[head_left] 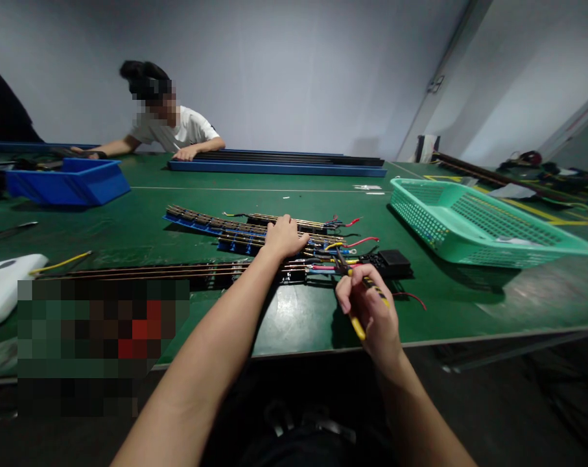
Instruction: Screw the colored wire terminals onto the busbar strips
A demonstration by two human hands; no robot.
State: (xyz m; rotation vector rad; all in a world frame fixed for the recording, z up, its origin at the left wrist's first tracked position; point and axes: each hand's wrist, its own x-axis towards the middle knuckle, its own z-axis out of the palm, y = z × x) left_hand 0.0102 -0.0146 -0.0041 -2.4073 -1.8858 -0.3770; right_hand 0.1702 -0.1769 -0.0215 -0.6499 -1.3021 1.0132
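Observation:
My right hand [371,305] is wrapped round pliers [356,322] with yellow and black handles. Their dark jaws are at the coloured wire ends [323,266] of a long dark strip [201,274] with copper-coloured rods, lying along the near side. I cannot tell whether the jaws grip a wire. Palm down, my left hand [287,238] rests on shorter strips with brass-coloured rods and blue backing [240,243], its thumb apart from the fingers. Its fingertips are partly hidden. A black rectangular block [393,263] sits just beyond the pliers, and a red wire [410,298] lies beside it.
To the right stands a green perforated basket [488,250]. A blue bin [70,185] is at the left, and a white device [11,288] lies nearer me. Across the table, a co-worker [177,130] leans over a long blue tray [279,168]. The table's front edge [420,342] runs close to me.

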